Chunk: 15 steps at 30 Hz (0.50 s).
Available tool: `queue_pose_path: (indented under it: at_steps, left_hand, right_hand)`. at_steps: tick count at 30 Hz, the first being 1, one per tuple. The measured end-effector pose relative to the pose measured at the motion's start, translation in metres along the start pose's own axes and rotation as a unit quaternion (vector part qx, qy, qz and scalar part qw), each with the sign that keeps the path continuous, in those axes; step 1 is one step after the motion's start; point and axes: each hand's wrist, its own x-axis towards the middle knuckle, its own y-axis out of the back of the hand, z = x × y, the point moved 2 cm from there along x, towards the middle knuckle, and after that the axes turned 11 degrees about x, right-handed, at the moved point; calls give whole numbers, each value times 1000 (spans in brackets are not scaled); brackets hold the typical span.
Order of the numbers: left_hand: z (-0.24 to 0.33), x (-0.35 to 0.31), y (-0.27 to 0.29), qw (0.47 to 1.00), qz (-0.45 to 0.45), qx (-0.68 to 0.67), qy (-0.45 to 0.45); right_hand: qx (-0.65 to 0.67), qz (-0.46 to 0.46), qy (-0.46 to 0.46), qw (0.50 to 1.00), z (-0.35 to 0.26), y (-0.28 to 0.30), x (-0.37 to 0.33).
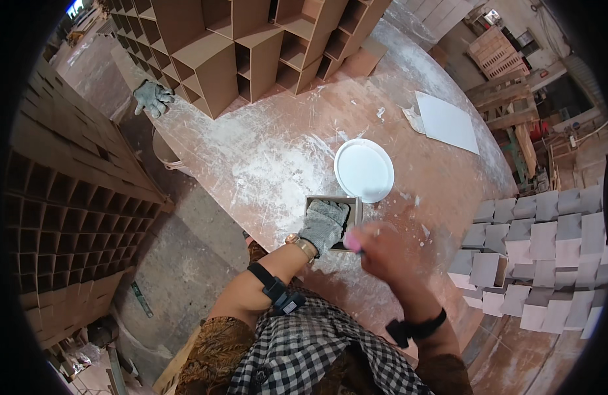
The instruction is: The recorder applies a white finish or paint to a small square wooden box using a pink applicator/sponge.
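Far left, a stack of brown boxes (pixel 67 227) stands past the bench's left edge; a grey glove (pixel 152 99) lies on that edge of the bench (pixel 442 204); a tall pile of brown boxes (pixel 254 52) stands just right of the glove, toward the far edge; near the front edge, an open-topped box (pixel 359 214) sits on the bench, with the gloved left hand (pixel 325 222) down at its mouth; left fingers partly bent, cannot tell whether they grip anything; a round white lid (pixel 364 170) lies just beyond the box; the bare right hand (pixel 384 253) is beside the box's right wall, blurred, fingers curled closely round a small pink thing (pixel 352 241); a white sheet (pixel 447 122) lies toward the far right edge; rows of pale boxes (pixel 541 260) are stacked at the right.
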Motion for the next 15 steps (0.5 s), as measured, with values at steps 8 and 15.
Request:
queue_pose_path:
  at_steps: [8, 15]
  left_hand:
    - [5, 3, 38, 999, -34, 13, -29]
    - [-17, -12, 26, 987, -61, -147, 13]
  right_hand:
    - [66, 46, -94, 992, -27, -6, -71]
    - [253, 269, -172, 913, -19, -18, -107]
